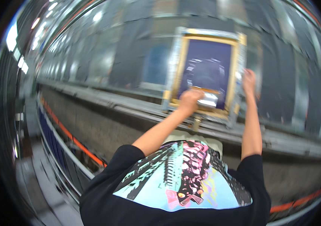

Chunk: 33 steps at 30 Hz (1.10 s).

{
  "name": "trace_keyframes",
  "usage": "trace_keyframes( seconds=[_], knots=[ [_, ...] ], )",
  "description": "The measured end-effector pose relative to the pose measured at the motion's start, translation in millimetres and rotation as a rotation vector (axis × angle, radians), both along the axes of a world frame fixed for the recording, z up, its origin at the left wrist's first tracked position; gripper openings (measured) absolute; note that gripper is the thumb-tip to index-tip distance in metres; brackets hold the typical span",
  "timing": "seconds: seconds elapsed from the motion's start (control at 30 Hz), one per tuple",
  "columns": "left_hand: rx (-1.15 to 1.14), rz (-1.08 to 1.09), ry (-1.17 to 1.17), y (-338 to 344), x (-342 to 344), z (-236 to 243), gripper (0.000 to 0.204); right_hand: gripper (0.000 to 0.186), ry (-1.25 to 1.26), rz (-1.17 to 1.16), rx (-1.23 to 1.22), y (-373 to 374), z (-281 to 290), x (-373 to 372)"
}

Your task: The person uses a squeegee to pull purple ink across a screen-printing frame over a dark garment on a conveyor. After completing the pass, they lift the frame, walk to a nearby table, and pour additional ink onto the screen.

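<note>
A screen printing frame (173, 75), with pale metal outer rails and a yellowish inner border around a dark blue mesh (205, 67), lies on the long table ahead of me. My left hand (191, 101) is closed around the left end of a squeegee (210, 98), a wide tool with a brownish upper edge and a shiny lower face. The squeegee is at the near end of the mesh, inside the frame. At the frame's right rail, my right hand (248, 81) has its fingers curled in against the edge. Motion blur hides the exact finger contact.
Dark fabric panels (130, 56) lie in a row along the table, between shiny strips. A metal rail (130, 107) runs along the table's near edge, right in front of me. An orange strip (72, 132) and a grey walkway (47, 188) are at lower left.
</note>
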<state>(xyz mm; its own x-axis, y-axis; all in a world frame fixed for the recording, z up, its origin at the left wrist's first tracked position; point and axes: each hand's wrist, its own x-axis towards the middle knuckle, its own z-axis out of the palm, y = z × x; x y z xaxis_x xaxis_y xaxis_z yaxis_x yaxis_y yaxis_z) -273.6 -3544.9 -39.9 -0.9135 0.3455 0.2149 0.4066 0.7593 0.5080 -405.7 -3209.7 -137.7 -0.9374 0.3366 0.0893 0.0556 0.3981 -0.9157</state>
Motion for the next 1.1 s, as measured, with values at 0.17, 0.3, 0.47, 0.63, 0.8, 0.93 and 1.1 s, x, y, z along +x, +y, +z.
trace_keyframes(
  seconds=[0.17,0.3,0.47,0.63,0.8,0.93,1.1],
  knots=[
    [0.071,0.059,-0.048,-5,37,42,0.044,0.024,-0.081,-0.030,0.000,-33,89,-7],
    [0.057,0.139,-0.085,47,29,33,0.042,0.023,-0.061,-0.011,-0.035,-5,66,-7],
    [0.016,0.144,-0.087,47,18,21,0.042,0.026,0.071,-0.001,-0.009,-17,65,2],
    [-0.091,0.190,-0.063,48,25,0,0.047,0.028,-0.049,0.019,-0.162,-3,18,2],
    [-0.032,0.261,-0.168,55,49,-7,0.056,0.024,-0.044,-0.014,-0.027,6,3,8],
    [-0.059,0.190,-0.090,46,71,-4,0.060,0.025,-0.019,-0.034,-0.076,10,1,-1],
    [-0.126,0.094,0.082,44,38,0,0.025,0.031,-0.171,-0.016,0.031,10,9,-1]
  ],
)
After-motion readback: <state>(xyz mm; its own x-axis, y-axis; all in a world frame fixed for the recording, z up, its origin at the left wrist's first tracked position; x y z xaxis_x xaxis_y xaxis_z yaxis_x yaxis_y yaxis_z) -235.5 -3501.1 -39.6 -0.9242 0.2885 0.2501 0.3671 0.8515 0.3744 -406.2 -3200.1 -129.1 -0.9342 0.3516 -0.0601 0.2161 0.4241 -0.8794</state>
